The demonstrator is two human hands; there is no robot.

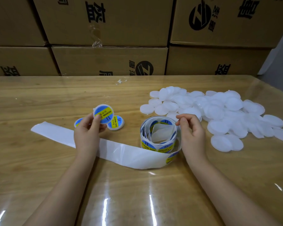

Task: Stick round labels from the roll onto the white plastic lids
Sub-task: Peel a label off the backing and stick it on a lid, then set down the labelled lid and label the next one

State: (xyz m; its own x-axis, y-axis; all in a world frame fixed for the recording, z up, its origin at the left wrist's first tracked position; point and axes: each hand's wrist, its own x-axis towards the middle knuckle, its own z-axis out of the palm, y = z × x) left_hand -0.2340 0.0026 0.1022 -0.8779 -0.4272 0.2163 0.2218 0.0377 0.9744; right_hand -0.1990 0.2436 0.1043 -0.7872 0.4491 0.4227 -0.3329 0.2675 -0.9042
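While the left hand point(87, 129) pinches a labelled lid point(103, 115) between thumb and fingers above the table point(39, 98), the right hand point(192, 130) curls at the upper rim of the roll point(158, 134); whether it pinches a label cannot be told. A white backing strip point(121, 152) trails left from the roll. Two finished lids point(116, 123) lie just beside the left hand. The pile of white lids point(219, 115) sits right of the roll.
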